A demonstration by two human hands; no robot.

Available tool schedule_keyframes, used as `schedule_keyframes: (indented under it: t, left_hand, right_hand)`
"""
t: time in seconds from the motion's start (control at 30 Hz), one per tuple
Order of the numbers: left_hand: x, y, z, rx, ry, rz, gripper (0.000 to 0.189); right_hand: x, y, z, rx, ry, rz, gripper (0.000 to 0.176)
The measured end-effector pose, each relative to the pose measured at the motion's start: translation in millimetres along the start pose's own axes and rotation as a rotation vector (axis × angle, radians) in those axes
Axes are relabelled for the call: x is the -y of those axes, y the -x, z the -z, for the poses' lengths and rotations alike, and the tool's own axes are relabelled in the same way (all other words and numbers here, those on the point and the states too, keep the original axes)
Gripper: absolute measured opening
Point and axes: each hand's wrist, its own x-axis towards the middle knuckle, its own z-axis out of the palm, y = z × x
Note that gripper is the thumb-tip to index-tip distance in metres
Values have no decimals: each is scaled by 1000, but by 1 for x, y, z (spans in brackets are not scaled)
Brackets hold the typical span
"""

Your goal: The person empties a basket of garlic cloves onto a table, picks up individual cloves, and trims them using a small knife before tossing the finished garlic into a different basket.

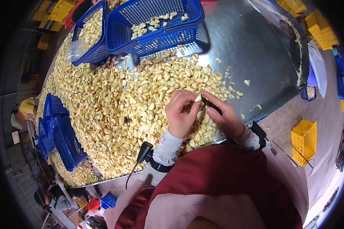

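My left hand (180, 114) pinches a pale garlic clove (198, 98) between thumb and fingertips. Close beside it, my right hand (228, 120) is closed around a small knife (213, 106) with a dark handle; its blade end meets the clove and is mostly hidden by my fingers. Both hands are over the near right part of a broad heap of peeled garlic cloves (122, 110), cream to yellowish, spread on a metal table (252, 49).
Ahead stands a blue basket (154, 40) with some cloves inside, beside a fuller blue basket (76, 53) and a clear plastic tub (75, 50). More blue baskets (67, 143) sit at left. Yellow crates (304, 141) stand on the floor at right. Other people (26, 110) are at the far left.
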Motion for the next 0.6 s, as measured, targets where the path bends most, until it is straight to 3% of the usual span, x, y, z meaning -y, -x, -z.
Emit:
schedule_keyframes:
  t: [0.03,0.1,0.2,0.33,0.43,0.5,0.57,0.6]
  left_hand:
    - [-2,3,-3,9,62,46,16]
    - [8,13,-8,6,79,71,17]
    - [10,20,-15,7,132,121,16]
    - [7,14,-18,31,93,109,13]
    - [13,18,-18,90,64,100,17]
    - [25,17,-19,-133,804,466,25]
    - [30,8,-4,-85,1090,686,38]
    - [41,11,-1,36,1024,662,33]
  right_hand:
    - [0,4,4,-3,2,-1,51]
    - [12,8,13,140,-710,-582,49]
    - [9,16,9,33,-818,-660,48]
    - [8,17,11,62,-832,-635,49]
    - [0,21,10,51,-671,-623,52]
    - [-3,23,17,-46,-1062,-656,53]
    - [-6,25,25,-71,-1050,-646,54]
    - [-6,26,26,-107,-967,-667,53]
